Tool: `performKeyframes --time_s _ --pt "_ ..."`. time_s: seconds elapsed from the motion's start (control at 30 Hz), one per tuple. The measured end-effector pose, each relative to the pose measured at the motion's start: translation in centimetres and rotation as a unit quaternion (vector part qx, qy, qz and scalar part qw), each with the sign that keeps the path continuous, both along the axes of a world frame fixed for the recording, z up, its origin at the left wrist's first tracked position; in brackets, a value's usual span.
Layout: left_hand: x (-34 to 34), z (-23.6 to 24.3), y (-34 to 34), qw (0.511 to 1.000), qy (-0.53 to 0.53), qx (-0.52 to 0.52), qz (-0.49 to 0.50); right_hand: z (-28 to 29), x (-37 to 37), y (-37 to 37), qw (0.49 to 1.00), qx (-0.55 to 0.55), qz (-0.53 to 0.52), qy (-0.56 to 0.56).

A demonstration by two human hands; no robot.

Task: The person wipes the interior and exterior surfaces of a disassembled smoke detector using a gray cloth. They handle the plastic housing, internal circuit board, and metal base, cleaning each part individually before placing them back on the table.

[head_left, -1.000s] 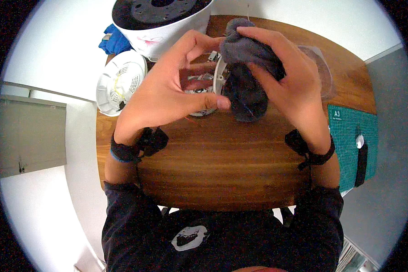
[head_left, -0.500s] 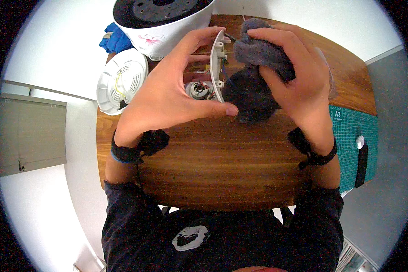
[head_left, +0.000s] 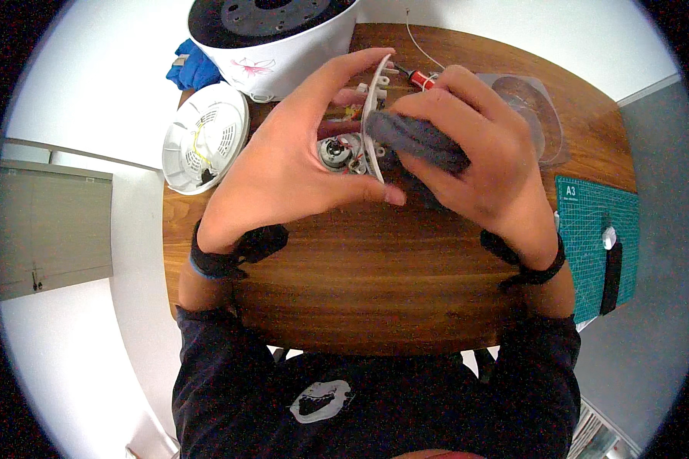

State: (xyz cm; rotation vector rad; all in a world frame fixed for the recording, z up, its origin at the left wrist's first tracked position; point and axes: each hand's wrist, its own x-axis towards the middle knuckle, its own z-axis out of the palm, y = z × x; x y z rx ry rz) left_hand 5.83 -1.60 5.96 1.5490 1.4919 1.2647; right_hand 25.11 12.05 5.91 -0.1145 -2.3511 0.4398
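My left hand (head_left: 279, 161) grips a curved white plastic piece (head_left: 377, 84) held upright on edge, its thumb at the lower end and fingers at the upper end and behind. My right hand (head_left: 490, 145) is closed around a dark grey cloth (head_left: 409, 131), which is pressed against the right side of the plastic piece. A small round motor (head_left: 335, 153) with wires shows just beyond my left thumb. A red-handled tool (head_left: 419, 79) lies behind my right hand, partly hidden by it.
A white tub (head_left: 260, 69) with a black perforated disc stands at the back left, beside a blue cloth (head_left: 195, 69) and a round white plastic cover (head_left: 195, 134). Right: a clear plastic container (head_left: 543, 122) and a green cutting mat (head_left: 589, 210) with a black strap on the wooden table (head_left: 360, 268).
My right hand has moved down with the cloth onto the white piece, uncovering the red-handled tool and clear container. The piece's upper end has tilted slightly right.
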Motion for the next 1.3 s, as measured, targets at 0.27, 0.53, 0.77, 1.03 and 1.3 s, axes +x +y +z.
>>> performKeyframes --time_s 0.27,0.53,0.77,1.03,1.3 --pt "0.0 0.1 0.0 0.998 0.057 0.029 -0.022 -0.1 0.0 -0.3 0.998 0.025 -0.029 -0.047" --pt "0.0 -0.2 0.1 1.000 0.005 0.010 -0.005 0.1 -0.2 0.1 0.997 0.015 -0.079 0.012" --pt "-0.3 -0.2 -0.1 0.997 0.064 0.008 -0.038 0.1 -0.2 0.3 0.996 0.046 -0.079 0.009" --pt "0.1 -0.2 -0.2 0.999 0.029 -0.017 0.010 0.2 -0.1 0.1 0.998 0.060 -0.006 0.017" --pt "-0.3 -0.5 0.4 0.997 -0.016 0.060 0.046 0.5 0.1 -0.3 0.999 -0.007 0.038 -0.029"
